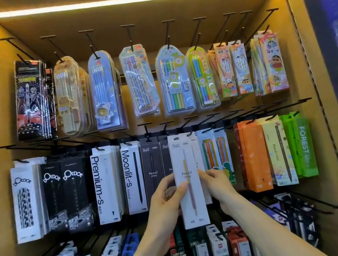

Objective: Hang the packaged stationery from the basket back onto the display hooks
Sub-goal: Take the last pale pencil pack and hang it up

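- Both hands hold a white pencil pack (189,181) upright before the middle row of hooks: left hand (166,195) wraps its left edge with the thumb across the front, right hand (218,182) pinches its right edge.
- Pack's top sits just below a black hook (188,123), overlapping matching white packs behind.
- Black pencil packs (153,169) hang just left; orange boxes (254,157) further right.
- Blister-packed pencil sets (175,81) fill the row above.
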Demonstrator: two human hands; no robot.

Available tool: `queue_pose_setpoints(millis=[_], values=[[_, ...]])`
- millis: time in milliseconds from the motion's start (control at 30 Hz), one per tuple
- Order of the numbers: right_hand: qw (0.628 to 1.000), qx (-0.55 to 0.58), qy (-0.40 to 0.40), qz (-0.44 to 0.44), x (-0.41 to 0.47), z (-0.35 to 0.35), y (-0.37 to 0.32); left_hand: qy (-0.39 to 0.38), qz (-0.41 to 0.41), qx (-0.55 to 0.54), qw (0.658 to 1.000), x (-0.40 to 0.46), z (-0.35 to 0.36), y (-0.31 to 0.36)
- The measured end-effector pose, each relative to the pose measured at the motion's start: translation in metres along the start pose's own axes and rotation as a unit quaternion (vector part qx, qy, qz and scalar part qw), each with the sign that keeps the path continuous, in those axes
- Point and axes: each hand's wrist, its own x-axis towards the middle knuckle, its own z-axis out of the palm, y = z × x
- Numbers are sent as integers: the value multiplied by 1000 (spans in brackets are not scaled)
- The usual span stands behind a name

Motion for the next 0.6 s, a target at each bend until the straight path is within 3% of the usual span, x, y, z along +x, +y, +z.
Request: queue_pose_setpoints(millis=[100,167,300,600], values=[[995,-49,76,-47,-6,-7,10,-5,5,8,1000,2,1,-5],[990,-12,109,-92,-23,-13,10,-12,3,12,1000,2,3,-9],[987,82,34,-136,-55,-14,4,-32,2,16,999,5,11,-14],[981,83,50,-167,-47,-15,-18,-10,29,14,999,24,25,-10]])
